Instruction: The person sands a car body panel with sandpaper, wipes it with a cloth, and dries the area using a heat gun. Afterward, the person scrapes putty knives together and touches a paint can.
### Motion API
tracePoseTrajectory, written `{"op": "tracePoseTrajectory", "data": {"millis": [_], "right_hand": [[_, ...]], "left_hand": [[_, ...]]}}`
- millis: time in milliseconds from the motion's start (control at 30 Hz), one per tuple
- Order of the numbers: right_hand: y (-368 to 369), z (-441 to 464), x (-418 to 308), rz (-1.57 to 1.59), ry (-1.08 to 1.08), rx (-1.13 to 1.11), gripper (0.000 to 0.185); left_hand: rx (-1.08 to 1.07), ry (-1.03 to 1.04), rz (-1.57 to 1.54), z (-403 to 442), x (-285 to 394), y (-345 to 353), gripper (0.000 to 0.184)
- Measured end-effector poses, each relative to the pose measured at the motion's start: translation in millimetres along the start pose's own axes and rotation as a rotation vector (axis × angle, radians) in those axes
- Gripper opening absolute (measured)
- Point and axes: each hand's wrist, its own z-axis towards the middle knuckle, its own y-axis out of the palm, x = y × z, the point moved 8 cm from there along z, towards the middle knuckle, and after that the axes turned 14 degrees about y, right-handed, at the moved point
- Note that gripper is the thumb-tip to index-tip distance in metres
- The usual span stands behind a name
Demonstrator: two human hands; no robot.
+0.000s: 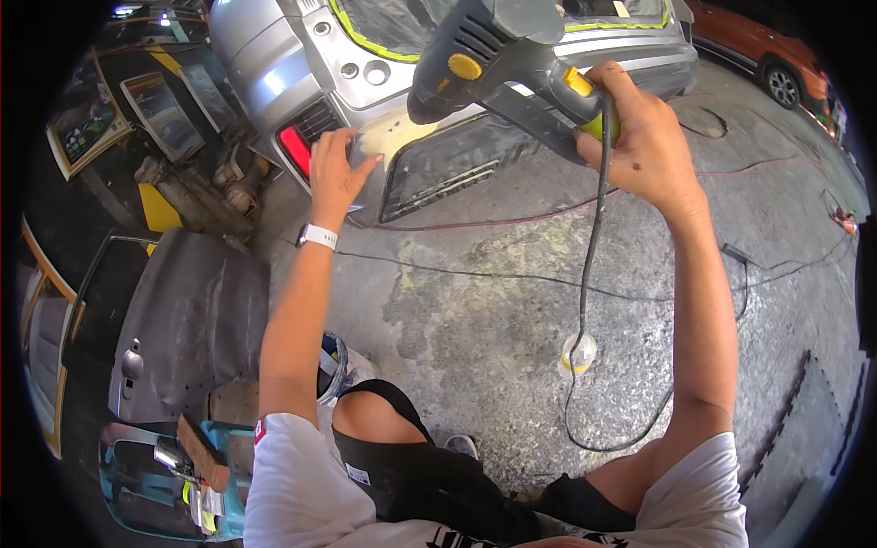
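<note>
My right hand (644,146) is wrapped round the handle of a dark grey heat gun (493,46) with a yellow knob and a yellow switch. Its nozzle end points down and left, over a pale yellow filler patch (395,135) on the silver car body (265,78). A black cord (598,219) hangs from the handle to the floor. My left hand (335,172), a white watch on its wrist, has its fingers apart beside the patch and the red light (294,151). Whether those fingertips touch the bodywork I cannot tell.
A grey car door (196,320) stands at left, above a turquoise stool (119,457) with tools on it. By my knee is a bucket (333,365). Cables cross the concrete floor (484,338), where a clear plastic container (579,354) sits. An orange car (767,55) is parked far right.
</note>
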Motion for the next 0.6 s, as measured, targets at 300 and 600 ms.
{"op": "tracePoseTrajectory", "data": {"millis": [300,600], "right_hand": [[-8,-2,-3,-0.037,-0.053,0.018,0.059],[-17,-1,1,-0.071,-0.074,0.063,0.061]], "left_hand": [[-0.109,0.061,0.236,23,8,10,0.081],[-0.138,0.157,0.309,62,22,45,0.093]]}}
